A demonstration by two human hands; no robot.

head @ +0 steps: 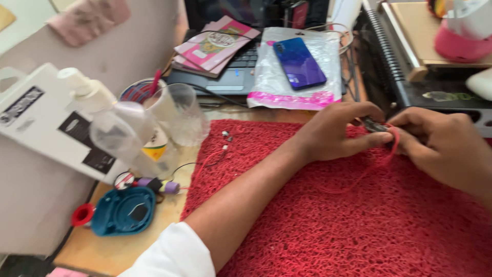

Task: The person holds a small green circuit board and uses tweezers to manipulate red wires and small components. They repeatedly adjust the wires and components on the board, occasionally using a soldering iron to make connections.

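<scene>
Red mat point(359, 231) covers most of the wooden desk point(102, 251) on the right — coarse, looped weave. White box point(46, 120) with black labels stands at the left edge, tilted toward the camera. Laptop point(241, 66) lies at the back, partly under a stack of pink booklets point(215, 46) and a clear plastic bag point(294, 72) with a pink strip; a blue phone point(300, 62) rests on the bag.

Left hand point(335, 136) reaches across the mat from lower left, white sleeve point(174, 256) at the elbow end. Its fingers are curled narrow, thumb and forefinger pinching a small dark metal part point(375, 125) and a red wire point(392, 146) against it. Right hand point(446, 146) comes in from the right edge, fingertips closed on the same part and wire; the two hands touch at the pinch. What the part is, cannot tell — too small and mostly covered. The wire loops down from the hands and trails left over the mat, faint against the red.

Spray bottle point(110, 120) and a clear glass point(184, 115) stand just beside the mat's left edge. Blue round case point(123, 211) lies near the front of the desk, a red cap point(82, 214) touching its left side. Small earbuds point(226, 135) sit on the mat's upper left corner, well apart from the hands.
</scene>
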